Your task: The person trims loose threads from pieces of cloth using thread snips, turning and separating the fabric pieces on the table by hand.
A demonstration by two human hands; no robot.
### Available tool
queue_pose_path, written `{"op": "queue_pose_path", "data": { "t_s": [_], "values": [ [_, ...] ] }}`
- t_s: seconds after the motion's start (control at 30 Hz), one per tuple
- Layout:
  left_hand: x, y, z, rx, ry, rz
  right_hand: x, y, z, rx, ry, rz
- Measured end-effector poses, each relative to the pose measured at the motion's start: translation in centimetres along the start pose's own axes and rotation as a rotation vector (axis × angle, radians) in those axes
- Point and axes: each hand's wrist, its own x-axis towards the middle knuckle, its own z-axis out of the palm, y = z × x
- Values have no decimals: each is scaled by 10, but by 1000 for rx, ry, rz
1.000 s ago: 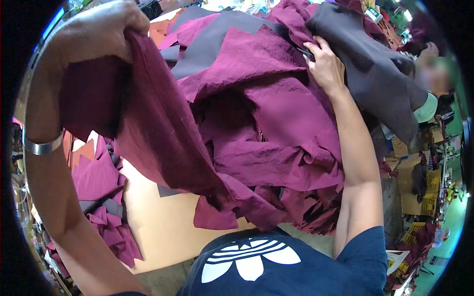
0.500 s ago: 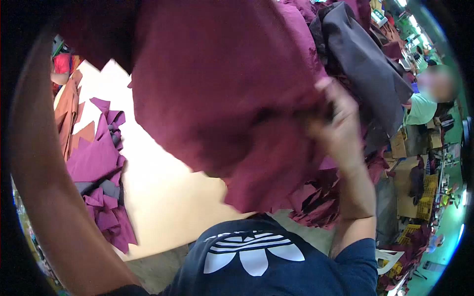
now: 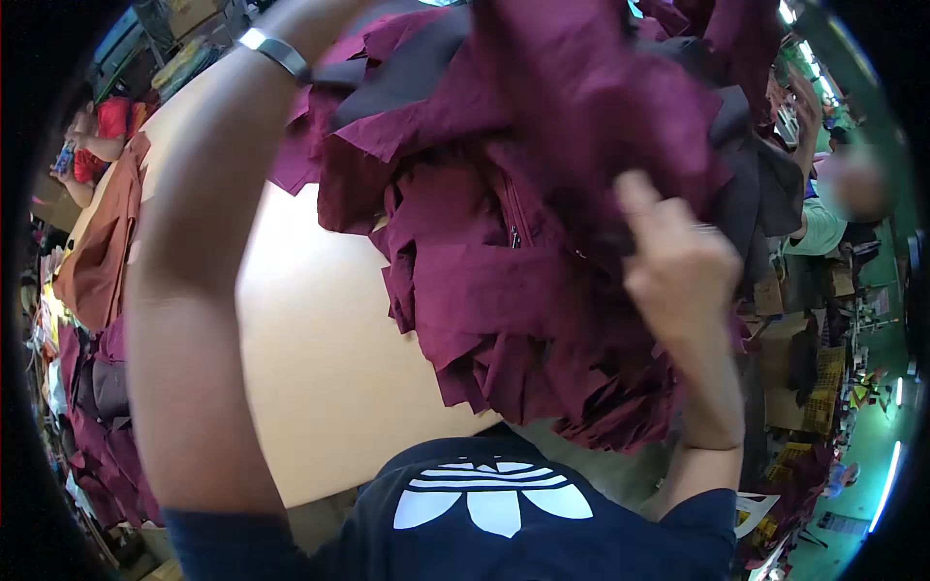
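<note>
The right hand point(image 3: 683, 254) is half curled, one finger poking forward at the cloth point(image 3: 605, 111); it is blurred, and whether it pinches any of the stuff I cannot tell; the left hand is out past the top edge, so I can't say what it has hold of, only that a shiny band point(image 3: 274, 50) circles that arm. The cloth, plum and smeared too, hangs in front of the right hand and over the pile point(image 3: 475, 286); a zip point(image 3: 513, 208) shows in the pile, just left of that hand; grey pieces point(image 3: 407, 77) lie among the plum behind.

My worry is the pile's near side, which seems to droop beyond the table point(image 3: 329, 387); a hard tug on the cloth could drag loose layers to the floor, and the zip could catch a fold and pull neighbours along; a swing too wide might also brush the co-worker's hand point(image 3: 804, 102) raised beyond the pile.

Farther out, rust cloth point(image 3: 102, 257) and plum scraps point(image 3: 107, 421) lie at the left; someone in red point(image 3: 113, 116) sits or stands past them; yellow crates point(image 3: 825, 387) are at the right.
</note>
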Motion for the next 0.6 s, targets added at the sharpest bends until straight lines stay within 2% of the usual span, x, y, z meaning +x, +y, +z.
{"op": "queue_pose_path", "data": {
  "t_s": [0.07, 0.13, 0.23, 0.33, 0.4, 0.47, 0.53, 0.6],
  "values": [
    [-48, 10, 61, -35, -242, -30, -1, -22, 51, 138, -66, -86],
    [-91, 39, 82, -214, -805, -345, 2, -33, 77, 223, -129, -115],
    [-103, 43, 78, -354, -753, -426, 3, -35, 76, 366, -179, -115],
    [-87, 57, 44, -105, -626, -507, 3, -29, 77, 454, -189, -121],
    [-79, 80, 23, -146, -234, -552, 2, -25, 80, 524, -193, -111],
    [-70, 97, 18, -552, 75, -405, 4, -28, 79, 557, -314, -56],
    [-57, 133, 7, -569, -230, -492, 3, -33, 76, 593, -402, -32],
    [-55, 144, 33, -367, -414, -390, 5, -38, 71, 635, -437, -24]
  ]
}}
